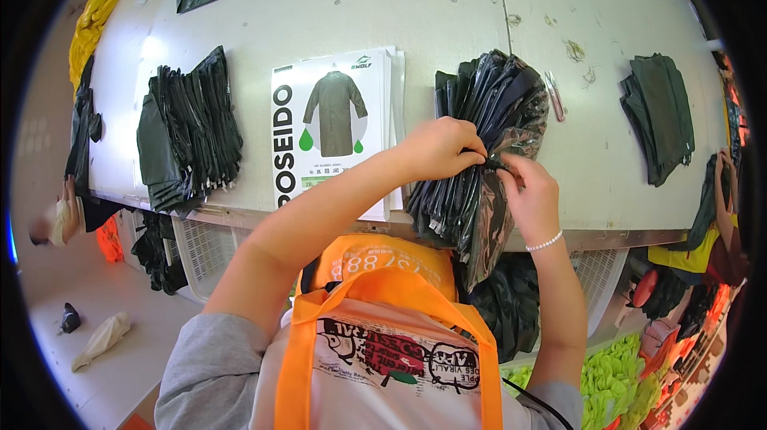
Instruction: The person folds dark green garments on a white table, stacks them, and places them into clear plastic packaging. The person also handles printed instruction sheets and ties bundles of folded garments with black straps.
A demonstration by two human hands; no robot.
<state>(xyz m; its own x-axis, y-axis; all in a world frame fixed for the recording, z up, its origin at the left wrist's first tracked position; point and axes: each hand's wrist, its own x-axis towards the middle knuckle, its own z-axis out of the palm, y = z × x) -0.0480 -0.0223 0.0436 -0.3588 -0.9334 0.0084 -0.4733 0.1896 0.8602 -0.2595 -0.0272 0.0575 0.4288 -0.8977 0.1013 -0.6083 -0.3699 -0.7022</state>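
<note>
**Both hands pinching a bag at the desk edge**

Pale grey desk (447, 23), scuffed, under a head-down view. Near its front edge, a heap of dark glossy plastic bags (487, 103), spilling over the rim. Left hand (438, 147) curled shut, fingers (471, 146) pinched on the topmost clear bag (489, 214) at a small dark point. Right hand (530, 194) just beside, fingertips closed on the same spot, white bead bracelet (545, 242) at the wrist. Just left of the heap, a stack of printed raincoat cards (335, 122). Further left, a pile of folded dark coats (190, 130). Far right, another folded dark pile (659, 114). Small pair of snips (554, 95) just beside the heap.
</note>
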